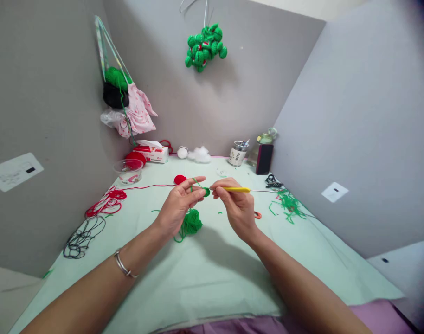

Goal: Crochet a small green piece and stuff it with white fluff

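Note:
Between the thumb and fingers of my left hand [179, 204] is a small green crochet piece [207, 191], with green yarn running over the raised index finger. My right hand [237, 208] is closed on a crochet hook with a yellow handle [238, 189]; its tip points left at the green piece. Whether the tip touches the piece is too small to tell. Below my left hand, a loose ball of green yarn [192, 221] lies on the pale green cloth. A red ball [180, 179] sits just behind my left fingers.
On the left are red yarn [109, 203], dark cord [82, 237] and a plastic bowl [128, 172]. A tissue box [152, 152], white stuffing [200, 155], pen cup [237, 154] and phone [264, 159] stand along the back. Green scraps [291, 204] lie right.

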A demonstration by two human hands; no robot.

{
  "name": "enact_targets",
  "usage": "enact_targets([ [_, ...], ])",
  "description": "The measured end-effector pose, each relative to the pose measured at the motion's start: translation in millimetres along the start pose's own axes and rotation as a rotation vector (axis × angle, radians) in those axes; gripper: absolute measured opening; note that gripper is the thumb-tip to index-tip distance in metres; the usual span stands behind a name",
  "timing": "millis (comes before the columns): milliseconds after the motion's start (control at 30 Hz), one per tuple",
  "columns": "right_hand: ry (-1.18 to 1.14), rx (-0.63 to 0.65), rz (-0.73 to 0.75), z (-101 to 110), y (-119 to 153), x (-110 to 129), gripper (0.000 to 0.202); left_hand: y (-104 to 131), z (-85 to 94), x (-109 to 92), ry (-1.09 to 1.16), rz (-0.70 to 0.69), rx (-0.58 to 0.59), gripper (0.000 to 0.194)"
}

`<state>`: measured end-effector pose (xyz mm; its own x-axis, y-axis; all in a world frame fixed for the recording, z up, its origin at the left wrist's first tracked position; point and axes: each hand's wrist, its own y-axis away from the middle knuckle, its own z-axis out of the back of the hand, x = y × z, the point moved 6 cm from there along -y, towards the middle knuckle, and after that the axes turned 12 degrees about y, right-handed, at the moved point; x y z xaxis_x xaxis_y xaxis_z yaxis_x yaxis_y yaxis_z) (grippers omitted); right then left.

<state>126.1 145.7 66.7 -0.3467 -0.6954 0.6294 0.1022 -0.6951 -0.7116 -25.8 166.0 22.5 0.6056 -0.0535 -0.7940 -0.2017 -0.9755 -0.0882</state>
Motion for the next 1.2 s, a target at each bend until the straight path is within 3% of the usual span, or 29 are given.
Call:
enact_targets([
  [133,-0.100,-0.023,-0.121,5.1,-0.5,-3.7,0.019,0.6,-1.5,-5.6,-0.006,0.008,0.012,0.046],
  [300,-0.490,-0.036,-0.352,4.2,-1.6,-20.1,0.020,4.8,-8.0,-9.5,0.026,0.024,0.042,0.042],
  [400,-0.503,0.030,-0.374,-1.6,-1.1,-22.8,0.021,6.6,-10.1,-6.1,0.042,0.032,0.049,0.040],
  [500,-0.243,0.055,-0.189,-3.1,2.0,-15.3,0.016,7.3,-10.3,1.1,0.048,0.037,0.038,0.039],
  [667,0.313,-0.047,0.313,-2.1,17.4,11.0,0.026,8.1,-9.3,11.2,0.111,0.054,0.007,0.042],
  [767,0.393,-0.065,0.404,0.2,19.2,18.4,0.029,8.3,-10.4,12.8,0.139,0.118,0.025,0.042],
  [833,0.291,-0.074,0.287,6.5,13.1,15.4,0.023,8.2,-10.7,10.2,0.151,0.141,0.031,0.040],
  [1000,-0.224,-0.051,-0.163,10.7,1.9,-7.6,0.018,8.8,-10.6,2.4,0.148,0.074,0.005,0.036],
  [1200,-0.165,0.006,-0.214,8.1,0.9,-8.0,0.019,9.6,-9.9,7.5,0.079,0.049,-0.005,0.037],
])
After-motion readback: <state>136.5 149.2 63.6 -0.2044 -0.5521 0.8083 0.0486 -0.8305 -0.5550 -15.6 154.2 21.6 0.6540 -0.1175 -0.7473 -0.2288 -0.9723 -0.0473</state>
